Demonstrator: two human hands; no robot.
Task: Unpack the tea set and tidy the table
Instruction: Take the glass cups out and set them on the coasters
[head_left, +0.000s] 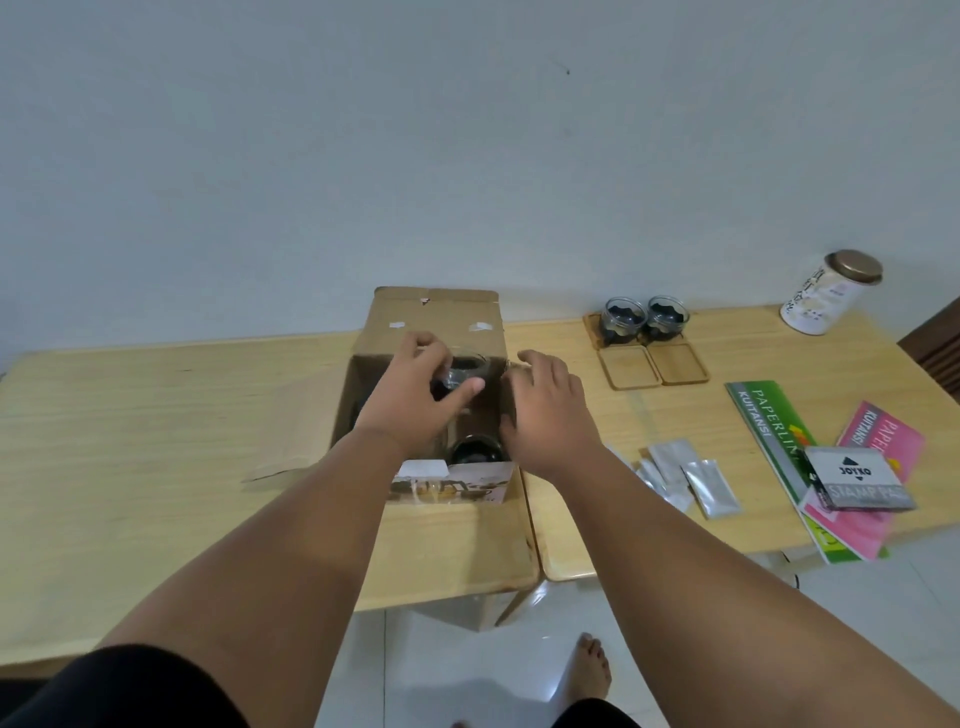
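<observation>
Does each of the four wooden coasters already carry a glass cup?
No, only the two far coasters carry glass cups; the two near coasters are bare.

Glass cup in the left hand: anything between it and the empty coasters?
Yes. The right hand, by the right wall of the box, sits between the glass cup in the left hand and the empty coasters.

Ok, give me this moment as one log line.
left hand: grips glass cup at open box's mouth; right hand: open, at box's right wall; set out: two cups; bare coasters: two
</observation>
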